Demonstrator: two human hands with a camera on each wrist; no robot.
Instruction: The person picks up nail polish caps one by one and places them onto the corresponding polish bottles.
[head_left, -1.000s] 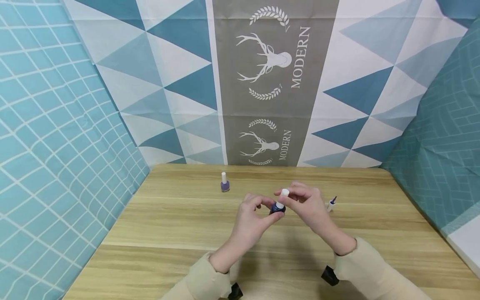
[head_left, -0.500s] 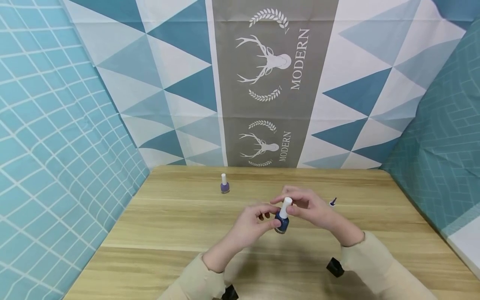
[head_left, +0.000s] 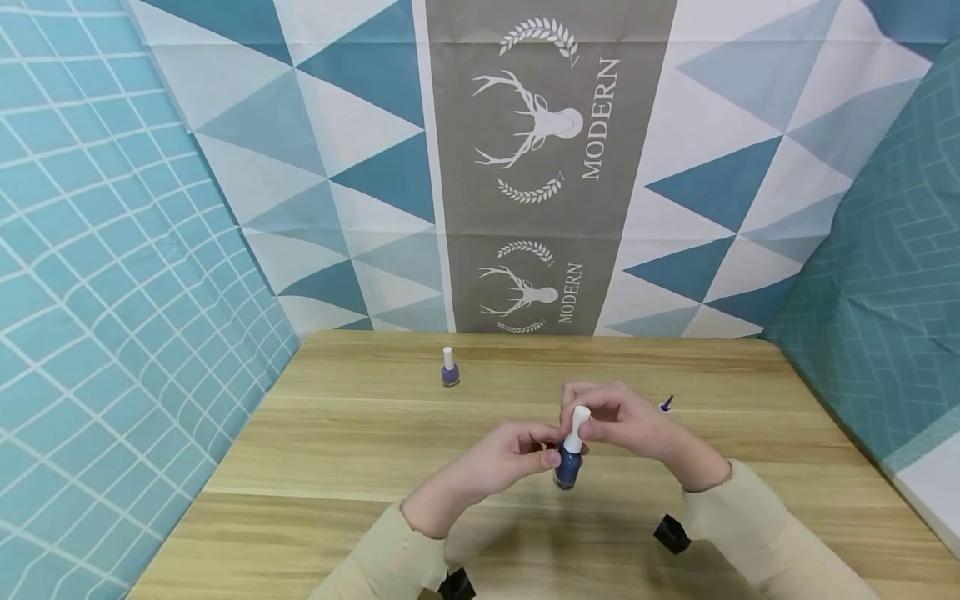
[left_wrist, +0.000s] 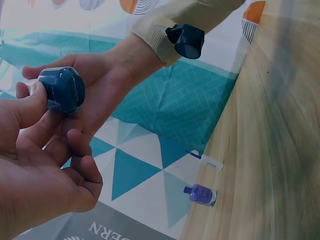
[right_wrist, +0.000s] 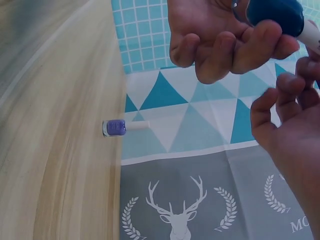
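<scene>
A dark blue nail polish bottle (head_left: 568,470) with a tall white cap (head_left: 577,429) is held above the table, tilted a little. My left hand (head_left: 510,458) pinches the glass between thumb and fingers, plainly so in the left wrist view, where the blue glass (left_wrist: 65,90) faces the camera. The white cap is pinched by my right hand (head_left: 626,421). I cannot tell whether the cap sits fully on the neck. In the right wrist view the blue bottle (right_wrist: 275,14) is partly cut off by the frame's edge.
A capped purple nail polish (head_left: 450,374) stands toward the table's back. Farther right is a white cap with its brush pointing up (head_left: 665,406), partly hidden by my right hand. An uncapped purple bottle (left_wrist: 201,195) shows beside it in the left wrist view. Patterned cloth surrounds the wooden table (head_left: 337,467).
Both hands have brought the blue bottle lower and nearer to me. More of its glass shows now, and my right fingers have shifted round the cap.
</scene>
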